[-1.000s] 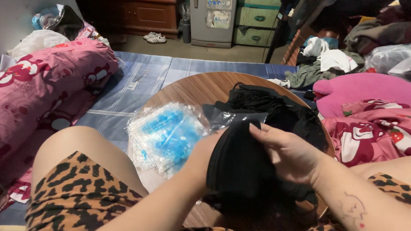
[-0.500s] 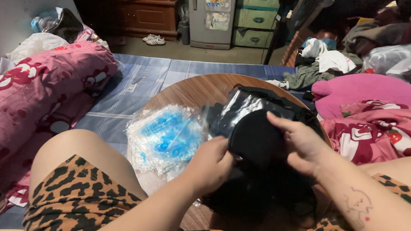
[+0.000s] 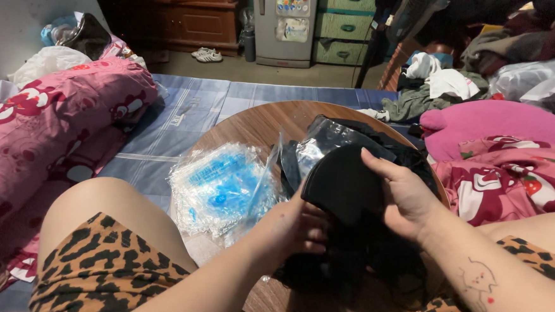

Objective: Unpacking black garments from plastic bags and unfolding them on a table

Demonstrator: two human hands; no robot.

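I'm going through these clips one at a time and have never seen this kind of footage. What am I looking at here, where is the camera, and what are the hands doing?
There is no machine here: a person sits on the floor with a camera worn on the head, so the single view looks down past their knees at their own two bare hands. In front of them stands a low round wooden table. On it lies a stack of clear plastic bags with blue print, and beside that a heap of black fabric items, some in clear wrapping. The left hand and the right hand together hold one curved black fabric piece above the table. A pink patterned bolster lies off to the left on a blue mat.
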